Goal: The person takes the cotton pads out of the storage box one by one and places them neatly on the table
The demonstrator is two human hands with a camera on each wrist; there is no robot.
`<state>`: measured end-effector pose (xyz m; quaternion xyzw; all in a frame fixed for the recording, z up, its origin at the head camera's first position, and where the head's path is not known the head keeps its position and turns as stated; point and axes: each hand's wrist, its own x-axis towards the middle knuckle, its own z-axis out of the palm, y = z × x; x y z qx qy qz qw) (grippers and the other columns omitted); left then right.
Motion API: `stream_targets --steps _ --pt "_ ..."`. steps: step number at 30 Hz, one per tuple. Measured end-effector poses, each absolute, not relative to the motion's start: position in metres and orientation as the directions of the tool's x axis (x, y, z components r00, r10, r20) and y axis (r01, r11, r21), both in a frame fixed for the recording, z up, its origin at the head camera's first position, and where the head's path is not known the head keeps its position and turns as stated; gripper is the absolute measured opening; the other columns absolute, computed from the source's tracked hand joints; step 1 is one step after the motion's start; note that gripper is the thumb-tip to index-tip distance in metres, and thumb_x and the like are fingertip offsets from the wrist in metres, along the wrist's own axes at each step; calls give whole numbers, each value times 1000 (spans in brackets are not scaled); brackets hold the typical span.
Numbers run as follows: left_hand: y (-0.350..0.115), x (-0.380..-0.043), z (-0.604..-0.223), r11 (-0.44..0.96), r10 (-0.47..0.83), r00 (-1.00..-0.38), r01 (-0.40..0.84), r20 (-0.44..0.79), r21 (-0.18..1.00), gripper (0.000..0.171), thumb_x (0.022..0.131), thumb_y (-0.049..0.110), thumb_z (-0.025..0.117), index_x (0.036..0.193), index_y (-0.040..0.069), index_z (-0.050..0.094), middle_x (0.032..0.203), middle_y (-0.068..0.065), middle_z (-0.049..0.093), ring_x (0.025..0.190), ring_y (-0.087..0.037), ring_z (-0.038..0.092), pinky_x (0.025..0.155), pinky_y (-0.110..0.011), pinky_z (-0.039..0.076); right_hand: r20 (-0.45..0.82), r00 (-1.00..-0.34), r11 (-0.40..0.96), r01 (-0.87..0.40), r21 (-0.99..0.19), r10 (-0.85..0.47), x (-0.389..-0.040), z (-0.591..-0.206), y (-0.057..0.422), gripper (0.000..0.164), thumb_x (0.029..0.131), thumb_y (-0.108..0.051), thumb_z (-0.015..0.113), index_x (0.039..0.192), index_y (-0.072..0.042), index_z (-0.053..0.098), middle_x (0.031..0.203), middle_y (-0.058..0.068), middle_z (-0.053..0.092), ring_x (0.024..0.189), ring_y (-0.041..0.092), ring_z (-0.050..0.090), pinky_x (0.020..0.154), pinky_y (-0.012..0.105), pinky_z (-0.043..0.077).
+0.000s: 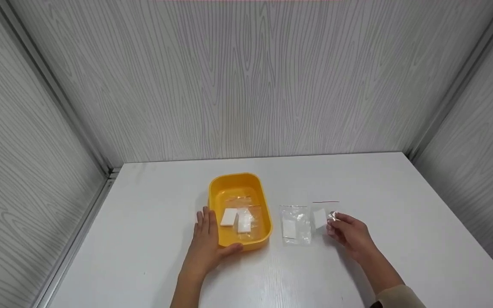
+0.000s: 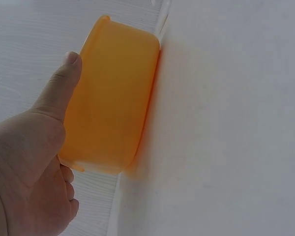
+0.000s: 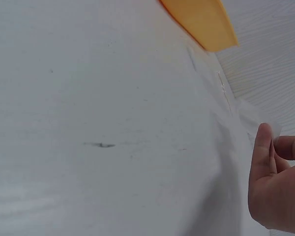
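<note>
A yellow plastic tray (image 1: pixel 266 204) stands on the white table, holding a few small clear bags with white pieces in them. My left hand (image 1: pixel 206 244) rests against its near left corner, fingers straight along the left side and thumb along the front wall; in the left wrist view the thumb lies on the orange-looking wall (image 2: pixel 113 93). At the right, my right hand (image 1: pixel 351 235) pinches the right edge of a clear zip bag (image 1: pixel 320 219) with a red seal line and a white piece inside. Between that bag and the tray lies another clear zip bag (image 1: pixel 301 226) with a white piece.
The white table (image 1: pixel 144 239) is bounded by grey wood-grain panels at the back (image 1: pixel 246 85) and on both sides. A dark mark (image 3: pixel 105 145) shows on the tabletop in the right wrist view.
</note>
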<state>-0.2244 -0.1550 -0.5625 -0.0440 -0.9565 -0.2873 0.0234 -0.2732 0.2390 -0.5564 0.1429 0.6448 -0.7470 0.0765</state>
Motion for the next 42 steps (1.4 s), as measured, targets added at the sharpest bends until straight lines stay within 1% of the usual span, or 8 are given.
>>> stream_targets --steps 6,11,13,19,25,28,33,42 --pt "-155 -225 -562 834 68 -995 95 70 544 133 73 81 63 158 -1 4 167 -18 -8 153 -36 -9 124 -51 9 -323 -944 -10 323 -946 65 -275 -557 245 51 98 -13 63 143 3 47 101 1 70 84 9 64 75 22 57" --pt "-156 -226 -564 835 64 -996 91 70 542 133 72 81 63 158 -2 5 167 -18 -8 153 -36 -9 124 -52 8 -321 -945 118 327 -938 69 -275 -556 249 49 98 -18 63 142 1 50 112 6 67 91 11 62 78 21 56" --pt "-155 -226 -564 834 64 -996 86 59 545 133 72 81 64 159 -1 4 167 -18 -9 153 -36 -10 124 -51 8 -324 -944 147 329 -933 62 -275 -556 251 48 99 -16 62 142 2 50 113 8 67 90 13 63 77 22 56" --pt "-155 -225 -564 831 64 -997 78 44 552 133 72 80 65 159 0 3 167 -17 -9 153 -36 -11 124 -51 7 -316 -947 263 318 -911 48 -277 -553 254 48 98 -8 57 143 5 46 106 12 67 84 15 64 74 27 58" --pt "-155 -225 -562 829 64 -997 81 49 554 133 72 79 66 159 -1 3 167 -18 -10 153 -36 -10 124 -52 7 -312 -945 411 322 -853 93 -279 -553 255 48 98 -16 57 141 2 51 115 16 67 85 16 63 72 27 58" --pt "-155 -224 -562 828 67 -997 80 44 555 134 72 80 65 159 0 2 167 -17 -11 153 -36 -11 124 -51 7 -304 -946 444 322 -836 114 -279 -553 257 48 97 -17 57 140 1 53 115 15 67 84 17 63 70 27 57" --pt "-154 -222 -562 824 71 -995 100 74 558 132 74 76 67 158 -2 3 167 -19 -9 153 -37 -10 124 -53 8 -266 -958 448 287 -847 110 -279 -551 259 48 94 -15 58 138 4 54 105 14 68 80 16 62 68 27 56" --pt "-154 -222 -560 827 68 -996 91 62 555 132 74 77 66 158 -1 2 167 -19 -9 153 -37 -10 124 -52 8 -237 -964 530 264 -806 119 -276 -546 260 48 95 -18 56 138 3 54 109 16 67 80 15 66 69 28 59"
